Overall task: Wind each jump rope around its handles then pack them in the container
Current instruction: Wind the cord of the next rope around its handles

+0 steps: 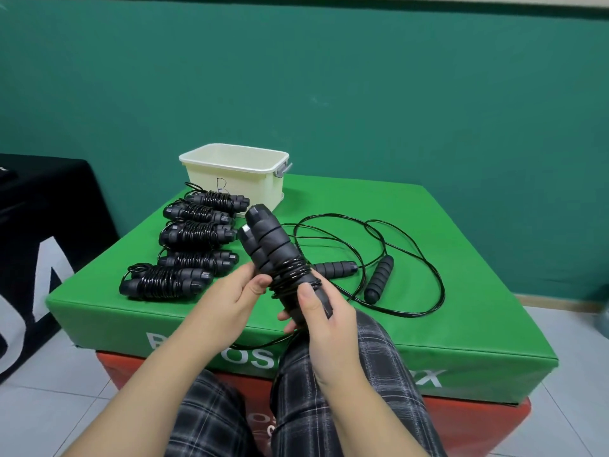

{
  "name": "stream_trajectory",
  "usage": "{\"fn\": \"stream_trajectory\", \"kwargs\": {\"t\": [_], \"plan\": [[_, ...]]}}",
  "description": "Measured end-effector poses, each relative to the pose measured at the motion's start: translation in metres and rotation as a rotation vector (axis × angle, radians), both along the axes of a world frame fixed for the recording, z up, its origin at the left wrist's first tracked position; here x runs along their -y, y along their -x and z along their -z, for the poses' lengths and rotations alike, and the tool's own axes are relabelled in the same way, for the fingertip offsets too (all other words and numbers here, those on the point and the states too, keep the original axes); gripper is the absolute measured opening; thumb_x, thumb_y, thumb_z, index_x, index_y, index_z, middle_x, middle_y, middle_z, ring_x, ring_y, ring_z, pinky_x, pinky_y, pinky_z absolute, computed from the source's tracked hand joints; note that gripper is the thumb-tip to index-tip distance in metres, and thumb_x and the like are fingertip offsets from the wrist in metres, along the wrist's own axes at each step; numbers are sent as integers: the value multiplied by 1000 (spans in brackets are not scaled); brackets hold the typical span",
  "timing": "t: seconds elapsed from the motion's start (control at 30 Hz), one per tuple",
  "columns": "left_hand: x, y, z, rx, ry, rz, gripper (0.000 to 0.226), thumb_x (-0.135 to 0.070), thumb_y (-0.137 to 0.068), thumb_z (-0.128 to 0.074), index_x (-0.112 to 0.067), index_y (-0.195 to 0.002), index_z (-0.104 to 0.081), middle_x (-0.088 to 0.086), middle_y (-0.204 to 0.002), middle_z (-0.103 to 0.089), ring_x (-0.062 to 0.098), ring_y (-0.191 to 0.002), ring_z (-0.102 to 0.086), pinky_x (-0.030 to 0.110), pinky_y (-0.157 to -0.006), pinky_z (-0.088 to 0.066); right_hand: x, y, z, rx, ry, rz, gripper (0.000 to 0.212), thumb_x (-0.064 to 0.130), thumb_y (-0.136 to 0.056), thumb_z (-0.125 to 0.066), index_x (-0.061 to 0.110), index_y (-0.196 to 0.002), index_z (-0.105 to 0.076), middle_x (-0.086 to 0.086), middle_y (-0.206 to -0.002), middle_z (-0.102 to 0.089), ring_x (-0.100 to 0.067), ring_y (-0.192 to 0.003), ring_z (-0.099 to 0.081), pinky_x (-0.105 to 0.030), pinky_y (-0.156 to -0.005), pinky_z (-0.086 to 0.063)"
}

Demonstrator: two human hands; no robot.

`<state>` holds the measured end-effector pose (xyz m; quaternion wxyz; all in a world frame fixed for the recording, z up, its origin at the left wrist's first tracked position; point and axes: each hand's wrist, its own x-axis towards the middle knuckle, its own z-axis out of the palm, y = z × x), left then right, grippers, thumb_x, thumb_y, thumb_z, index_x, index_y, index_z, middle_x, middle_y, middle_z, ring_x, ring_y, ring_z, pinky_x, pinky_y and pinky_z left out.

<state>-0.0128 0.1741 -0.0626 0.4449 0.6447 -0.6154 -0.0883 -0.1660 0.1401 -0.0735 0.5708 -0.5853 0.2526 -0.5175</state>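
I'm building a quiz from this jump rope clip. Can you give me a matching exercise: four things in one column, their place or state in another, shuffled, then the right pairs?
Things:
1. cream container
2. wound ropes
3. loose rope
4. rope being wound

Places or states:
A. held in both hands, partly wrapped
B. at the far edge of the green pad
C. lying unwound on the pad's right side
D. set in a row on the pad's left side

Pairs: 1-B, 2-D, 3-C, 4-A
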Motion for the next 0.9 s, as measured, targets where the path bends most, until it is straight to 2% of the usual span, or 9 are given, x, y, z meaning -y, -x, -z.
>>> {"fn": "stream_trajectory", "kwargs": {"t": [0.07, 0.2, 0.3, 0.4, 0.53, 0.6, 0.7, 0.8, 0.9], "plan": [[2, 7, 1, -186, -46, 21, 62, -88, -69, -27, -30, -71, -48, -12, -54, -50, 1, -48, -42, 21, -50, -32, 1, -1, 1, 65, -30, -17, 59, 49, -77, -59, 3, -114, -61, -6, -78, -69, -18, -56, -62, -24, -48, -47], [0, 24, -5, -409, -116, 109, 37, -48, -81, -35, -14, -67, -39, -9, -41, -33, 3, -38, -28, 15, -41, -23, 5, 1, 0, 130, -100, -48, 47, 46, -81, -55, 4, -101, -62, -14, -81, -69, -25, -55, -59, -27, -45, -45], [-3, 22, -1, -455, -106, 126, 47, -53, -90, -41, -11, -68, -41, -9, -40, -30, 2, -39, -26, 14, -40, -21, 7, 0, 0, 72, -123, 24, 38, 51, -83, -53, 18, -98, -66, -10, -92, -70, -24, -77, -64, -36, -60, -52], [-4, 17, 5, -370, -16, 6, 61, -67, -77, -49, -9, -63, -40, -9, -43, -31, 4, -42, -27, 18, -43, -21, 6, -2, 1, -115, 39, 163, 21, 42, -94, -47, 46, -111, -58, 17, -115, -62, -1, -110, -56, -25, -94, -44], [-6, 18, 7, -236, 64, -155, 58, -59, -82, -51, -11, -52, -40, -9, -50, -38, 7, -50, -35, 26, -52, -25, 4, -5, -1, -329, 271, 198, 31, 21, -101, -42, 47, -115, -50, 20, -122, -50, 14, -115, -42, -1, -93, -28], [-6, 17, 9, -188, 100, -213, 56, -56, -81, -50, -11, -50, -44, -3, -54, -40, 8, -53, -39, 25, -54, -28, 6, -5, -1, -402, 278, 139, 29, 32, -98, -41, 44, -123, -48, 23, -125, -48, 14, -119, -39, -5, -98, -28], [-7, 11, 15, -119, 135, -172, 61, -59, -83, -49, -5, -57, -53, 6, -61, -46, 14, -62, -45, 22, -57, -31, 8, -3, -4, -584, 276, 83, 55, 48, -91, -54, 36, -142, -36, 27, -131, -37, 7, -125, -28, -15, -104, -24], [-7, 9, 17, -125, 148, -98, 52, -56, -88, -49, -13, -59, -54, 2, -67, -47, 14, -66, -48, 24, -61, -35, 7, -6, -2, -658, 310, 93, 84, 46, -79, -71, 32, -148, -26, 23, -131, -31, 3, -123, -23, -14, -103, -20], [-8, 11, 16, -99, 136, -66, 48, -56, -84, -38, -15, -64, -55, -1, -67, -49, 11, -67, -49, 22, -60, -36, 7, -6, 0, -637, 264, 115, 83, 41, -79, -73, 30, -148, -28, 13, -127, -35, -3, -124, -35, -19, -104, -31]]}}
